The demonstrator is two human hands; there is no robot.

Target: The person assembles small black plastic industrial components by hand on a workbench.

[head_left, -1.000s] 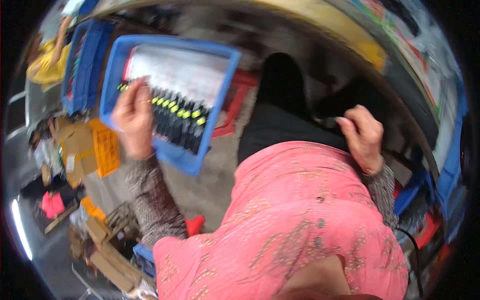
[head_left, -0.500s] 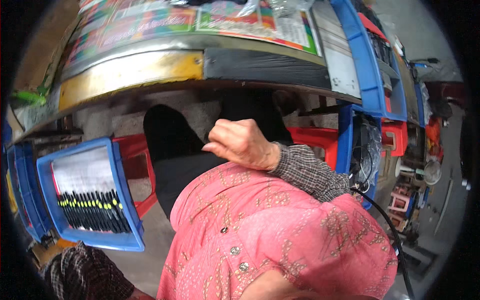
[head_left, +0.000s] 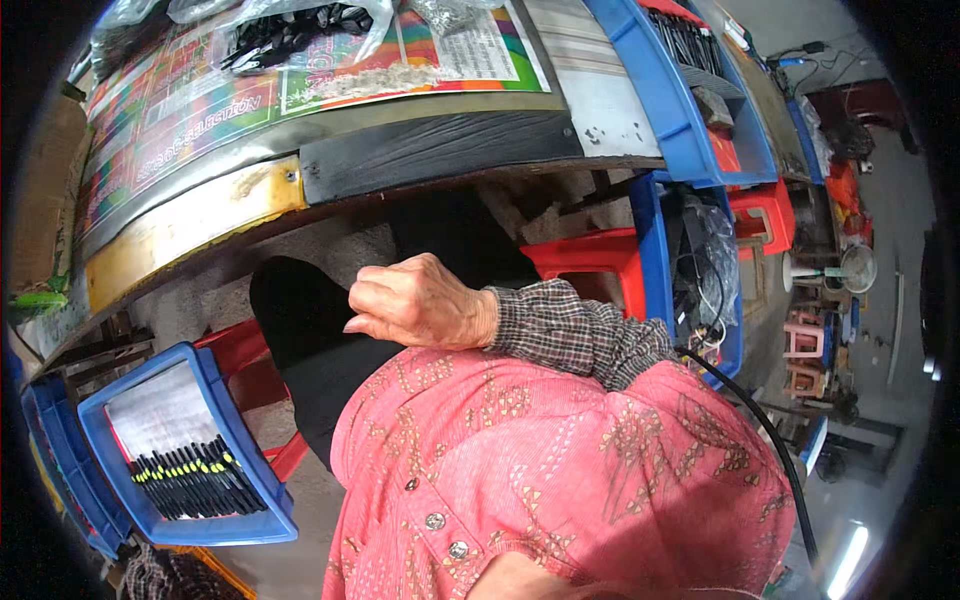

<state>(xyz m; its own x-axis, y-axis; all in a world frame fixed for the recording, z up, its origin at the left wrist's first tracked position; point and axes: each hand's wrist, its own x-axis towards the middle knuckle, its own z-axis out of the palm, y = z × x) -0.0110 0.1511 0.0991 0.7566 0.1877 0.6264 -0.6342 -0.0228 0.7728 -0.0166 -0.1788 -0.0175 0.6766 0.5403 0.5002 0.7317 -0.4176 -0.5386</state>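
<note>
My right hand [head_left: 415,305] is held in front of my lap, over the black trousers. Its fingers are curled in, and the back of the hand hides whatever may be in them. It touches neither the table nor any tray. Of my left arm only a checked sleeve [head_left: 175,575] shows at the lower left; the left hand is out of the picture. To my left stands a blue tray [head_left: 215,532]. Inside it, a row of black pen-like pieces with yellow-green bands [head_left: 195,480] lies beside a white sheet [head_left: 160,405].
Ahead is the worktable's edge [head_left: 420,145]. On the table lies a clear plastic bag of small black parts [head_left: 290,35]. A blue crate [head_left: 640,90] with dark rods stands at the right. Red stools [head_left: 590,262] flank me, and a black cable [head_left: 760,425] hangs at the right.
The view has shifted, showing more of the tabletop and its bag of black parts. My right hand stays curled in front of my lap. Less of the left sleeve shows.
</note>
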